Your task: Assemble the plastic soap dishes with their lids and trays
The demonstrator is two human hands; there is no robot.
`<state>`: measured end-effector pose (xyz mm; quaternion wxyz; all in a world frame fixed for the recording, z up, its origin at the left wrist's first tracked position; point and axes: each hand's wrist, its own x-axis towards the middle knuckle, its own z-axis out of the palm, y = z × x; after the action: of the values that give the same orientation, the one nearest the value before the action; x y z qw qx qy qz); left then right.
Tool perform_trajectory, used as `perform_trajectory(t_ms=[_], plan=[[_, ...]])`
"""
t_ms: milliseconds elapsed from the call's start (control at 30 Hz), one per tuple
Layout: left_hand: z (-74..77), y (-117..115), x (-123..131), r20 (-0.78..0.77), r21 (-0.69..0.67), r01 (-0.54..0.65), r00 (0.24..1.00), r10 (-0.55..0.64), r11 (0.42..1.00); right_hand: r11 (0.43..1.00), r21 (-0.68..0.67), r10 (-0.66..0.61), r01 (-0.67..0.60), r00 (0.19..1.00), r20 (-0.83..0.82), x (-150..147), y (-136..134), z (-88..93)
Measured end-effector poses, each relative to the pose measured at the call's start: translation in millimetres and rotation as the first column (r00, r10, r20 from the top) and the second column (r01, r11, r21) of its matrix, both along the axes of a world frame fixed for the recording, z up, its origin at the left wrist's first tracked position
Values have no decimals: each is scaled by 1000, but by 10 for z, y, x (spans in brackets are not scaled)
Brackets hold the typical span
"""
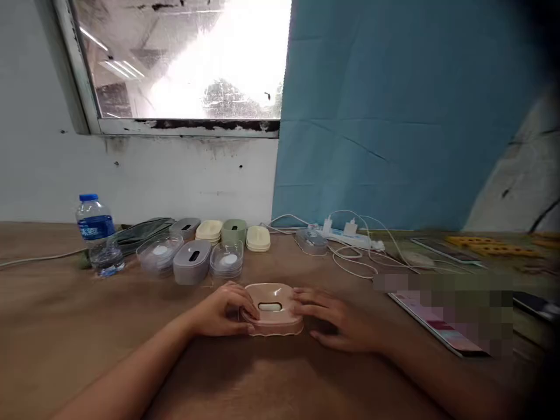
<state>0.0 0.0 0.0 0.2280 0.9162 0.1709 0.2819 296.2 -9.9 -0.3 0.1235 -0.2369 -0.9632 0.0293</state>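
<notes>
One pink slotted box (274, 317): on the brown table (271, 391), between the two hands; its sides are partly covered by fingers, and we cannot make out whether its translucent lower rim is a separate piece.

Left hand (219, 311): gripping the box's left side, fingers bent over the edge, thumb at the front corner.

Right hand (339, 321): loosely open, fingertips against the right edge, thumb clear; its forearm fades into shadow.

Behind, we count grey, green and cream pieces, including a grey container (192, 268), beside clear trays (226, 262) whose number we cannot tell.

Left: bottle (95, 227), partly covering a dark folded item (140, 232).

Right: power strip (359, 239), tangled cables; a slab-like device (441, 326), largely pixelated.
</notes>
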Motion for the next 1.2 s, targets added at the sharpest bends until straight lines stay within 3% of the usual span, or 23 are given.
perform_trajectory(t_ms=[133,300,367,433,600,800,900,967,1033,1100,1200], plan=[[-13,26,-43,19,128,-170,985,169,977,998,-21,-56,55,997,-50,7,12,-28],[-129,292,-238,92,430,-493,857,507,756,986,-121,-128,118,989,-77,39,41,-64],[-185,396,-302,119,417,-598,783,610,685,982,-152,-130,115,987,-95,47,53,-66],[-223,456,-335,118,363,-657,736,667,661,980,-174,-114,94,987,-111,49,59,-62],[-238,475,-335,124,295,-647,756,643,704,990,-138,-43,27,993,-113,44,64,-42],[-216,453,-307,234,250,-652,758,608,716,999,-48,-26,22,996,-84,38,64,-28],[-181,401,-277,384,225,-709,695,608,669,1000,-10,-22,21,996,-87,37,54,-18],[-136,342,-236,510,137,-741,621,595,657,999,26,-24,26,995,-95,35,46,-6],[-74,268,-174,642,9,-692,557,526,722,997,58,-44,50,993,-110,31,36,8],[-2,187,-94,751,-104,-570,493,440,815,992,90,-82,94,988,-130,26,21,21],[82,82,41,797,-317,-346,407,446,883,973,159,-139,166,976,-169,3,-4,43]])
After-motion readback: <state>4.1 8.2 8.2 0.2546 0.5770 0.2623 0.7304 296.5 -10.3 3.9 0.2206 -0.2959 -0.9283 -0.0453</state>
